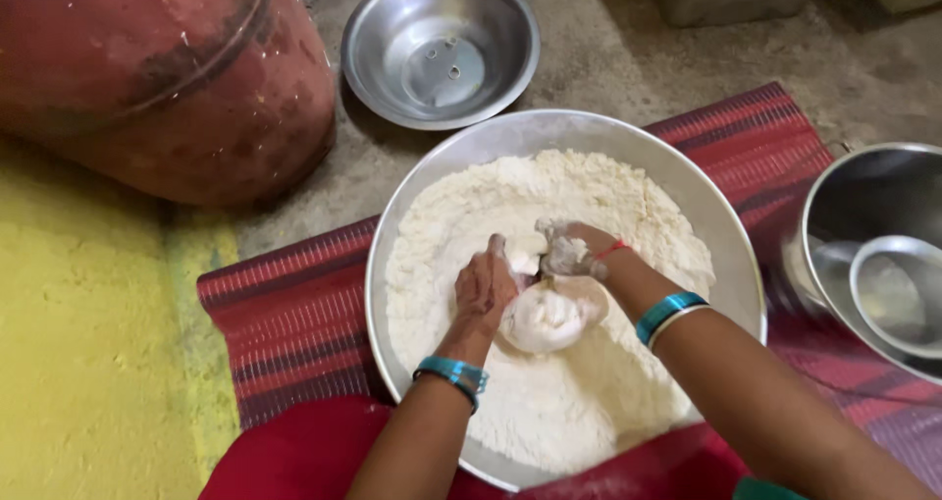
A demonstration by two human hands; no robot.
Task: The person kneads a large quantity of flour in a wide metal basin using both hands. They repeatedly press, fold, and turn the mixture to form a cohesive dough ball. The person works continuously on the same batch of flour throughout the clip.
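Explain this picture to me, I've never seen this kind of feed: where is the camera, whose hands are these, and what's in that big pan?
The one picture comes from a camera on the person's head, looking down. Both hands are that person's own, bare. The left hand and right hand press a white lump of dough in a wide metal pan full of flour. The pan sits on a red striped mat. Nearby: an empty steel bowl, a red drum, and a steel pot with a smaller bowl inside.

Soft, even daylight, mild glare on the steel bowl (441, 49), slightly soft focus throughout.
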